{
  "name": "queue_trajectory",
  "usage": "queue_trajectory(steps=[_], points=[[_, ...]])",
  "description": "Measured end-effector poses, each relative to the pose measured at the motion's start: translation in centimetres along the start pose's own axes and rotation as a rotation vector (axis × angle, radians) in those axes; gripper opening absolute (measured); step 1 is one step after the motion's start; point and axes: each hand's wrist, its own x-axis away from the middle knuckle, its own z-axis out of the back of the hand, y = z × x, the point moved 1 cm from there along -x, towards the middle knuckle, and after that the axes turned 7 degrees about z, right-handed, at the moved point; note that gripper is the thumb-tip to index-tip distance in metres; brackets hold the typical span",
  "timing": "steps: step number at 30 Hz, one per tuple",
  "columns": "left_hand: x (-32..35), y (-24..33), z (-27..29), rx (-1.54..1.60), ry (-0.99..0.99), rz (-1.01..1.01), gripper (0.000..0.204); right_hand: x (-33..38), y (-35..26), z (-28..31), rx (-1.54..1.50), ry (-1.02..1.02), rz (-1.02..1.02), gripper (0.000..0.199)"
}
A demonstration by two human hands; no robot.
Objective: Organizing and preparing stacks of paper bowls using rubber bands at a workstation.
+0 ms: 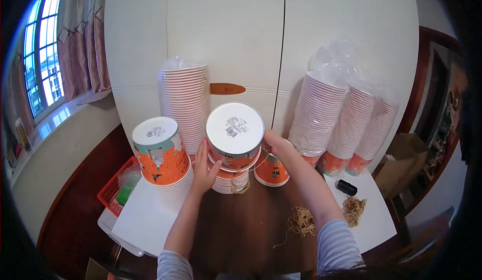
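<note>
An upside-down orange and green paper bucket [235, 129] with a white base tops a nested stack in front of me. My left hand [205, 169] grips its left side, thumb across the front and fingers along the wall. At the bucket's right side, my right hand [273, 143] is closed, fingertips partly hidden. A thin tan band [260, 164] curves from near those fingers around the stack's rim. Lower on the stack hang more tan bands [240, 185]. Just right of it stands a shorter inverted orange bucket [271, 170], partly behind my right forearm.
Inverted bucket stack [161, 162] stands left, with a tall wrapped stack [185, 109] behind. Several plastic-wrapped stacks [321, 114] lean at the right rear. Tangled tan bands [302, 221], another bundle [354, 211] and a black object [347, 187] lie right. A red basket [109, 194] sits left.
</note>
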Motion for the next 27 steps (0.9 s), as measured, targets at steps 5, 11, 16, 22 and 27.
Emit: queue_trajectory(steps=[5, 11, 16, 22, 27], points=[[-1.0, -1.0, -1.1, -0.018, 0.040, -0.004, 0.063, -3.5, 1.0, -0.8, 0.407, 0.237, 0.365, 0.023], [-2.0, -5.0, -2.7, 0.271, 0.111, 0.036, 0.061, -8.6, 3.4, -0.3, 0.507, 0.231, 0.409, 0.019], [-1.8, -6.7, -3.5, 0.384, 0.096, 0.105, 0.057, -9.6, 5.9, -0.2, 0.336, 0.160, 0.324, 0.024], [-0.8, -7.4, -3.9, 0.121, 0.097, 0.068, 0.071, -7.4, 5.0, -1.1, 0.225, 0.102, 0.199, 0.020], [0.2, -8.3, -4.3, 0.083, 0.085, 0.100, 0.081, -7.4, 6.1, -1.9, 0.150, 0.101, 0.261, 0.021]])
